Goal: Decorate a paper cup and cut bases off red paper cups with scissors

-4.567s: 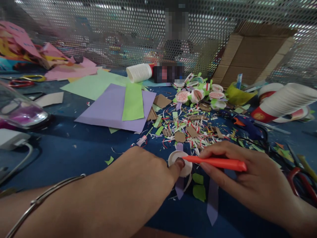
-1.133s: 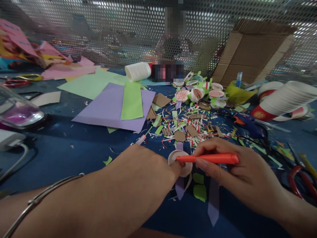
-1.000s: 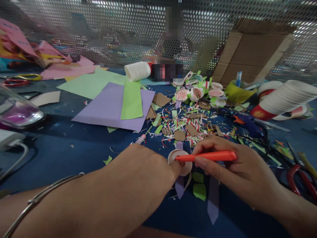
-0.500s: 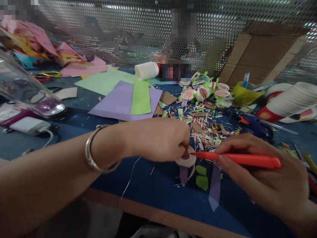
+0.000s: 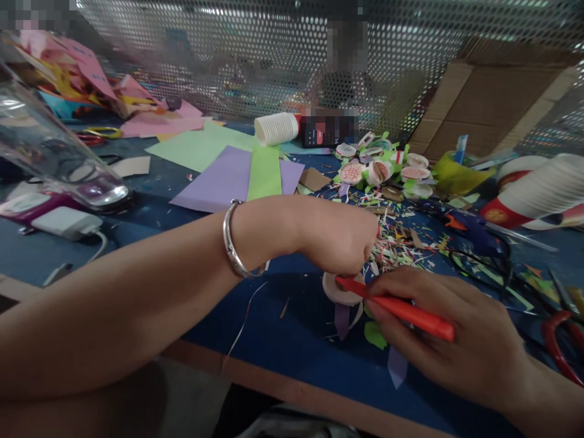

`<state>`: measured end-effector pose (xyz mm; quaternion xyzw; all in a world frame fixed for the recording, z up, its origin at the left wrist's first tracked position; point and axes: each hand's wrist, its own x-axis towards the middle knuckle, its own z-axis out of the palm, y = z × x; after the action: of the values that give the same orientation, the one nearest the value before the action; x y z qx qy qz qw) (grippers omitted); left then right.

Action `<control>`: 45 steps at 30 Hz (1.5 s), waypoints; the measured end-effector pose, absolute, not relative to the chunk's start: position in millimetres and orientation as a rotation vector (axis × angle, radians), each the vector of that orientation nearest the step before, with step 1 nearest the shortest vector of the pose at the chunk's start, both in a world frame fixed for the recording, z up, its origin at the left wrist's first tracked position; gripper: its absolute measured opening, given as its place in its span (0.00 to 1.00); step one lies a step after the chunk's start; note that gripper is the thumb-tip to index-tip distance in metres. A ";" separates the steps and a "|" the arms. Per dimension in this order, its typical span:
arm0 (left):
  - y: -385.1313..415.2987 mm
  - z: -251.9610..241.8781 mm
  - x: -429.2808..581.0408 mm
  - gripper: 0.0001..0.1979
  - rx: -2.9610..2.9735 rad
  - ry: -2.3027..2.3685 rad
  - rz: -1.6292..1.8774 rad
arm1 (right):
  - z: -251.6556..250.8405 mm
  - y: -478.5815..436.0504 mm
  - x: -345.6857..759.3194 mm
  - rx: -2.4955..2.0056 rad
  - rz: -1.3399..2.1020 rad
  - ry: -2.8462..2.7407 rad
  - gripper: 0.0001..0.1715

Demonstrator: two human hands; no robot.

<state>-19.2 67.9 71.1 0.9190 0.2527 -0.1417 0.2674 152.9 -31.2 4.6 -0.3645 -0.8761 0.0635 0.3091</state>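
Observation:
My left hand [image 5: 335,234], with a silver bangle [image 5: 232,240] on the wrist, is closed in a loose fist and hovers over a small white paper-cup disc [image 5: 341,292] on the blue table. What its fingertips pinch is hidden. My right hand [image 5: 449,331] grips an orange marker [image 5: 396,307], its tip touching the disc's upper edge. Purple paper strips [image 5: 396,365] and green leaf cut-outs [image 5: 375,334] lie under and beside the disc.
Paper scraps [image 5: 396,240] litter the table behind the disc. Finished cup flowers [image 5: 378,170], a purple sheet [image 5: 228,182] under a green strip [image 5: 264,173], stacked paper cups [image 5: 542,188], a glue gun [image 5: 469,228], red scissors [image 5: 561,350] and a cardboard box [image 5: 497,103] surround it. The table's wooden front edge [image 5: 292,389] is close.
My left hand has lifted off the disc and closed above it. My right hand has tilted the marker's tip down onto the disc. The view has pulled back to show the table edge.

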 end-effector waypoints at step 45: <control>63.6 68.5 -27.8 0.11 2.460 0.744 -0.372 | 13.4 -35.8 164.2 -1.040 0.048 -2.392 0.08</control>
<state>-27.8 63.6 68.5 0.9125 0.2759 -0.1378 0.2689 164.2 -35.8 13.4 -0.3846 -0.8845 0.0176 0.2635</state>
